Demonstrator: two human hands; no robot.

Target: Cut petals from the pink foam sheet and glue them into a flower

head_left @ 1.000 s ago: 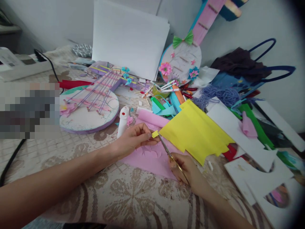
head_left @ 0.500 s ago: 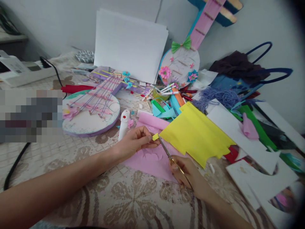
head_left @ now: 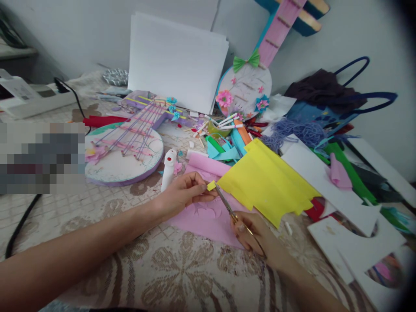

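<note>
My left hand pinches a small yellow scrap of foam between thumb and fingers, just above a pink foam sheet. My right hand is closed round the handles of thin scissors, whose blade tips touch the scrap. A large yellow foam sheet with a stepped cut edge lies right beside the blades, over the pink sheet.
A white glue bottle lies left of my left hand, by a round decorated guitar model. White boards lean on the wall. Paper rolls, pens, blue yarn and white foam cutouts crowd the right side. A black cable runs at left.
The view shifted slightly since one second ago. The scissors have edged a little closer onto the yellow scrap; both hands otherwise stay in place.
</note>
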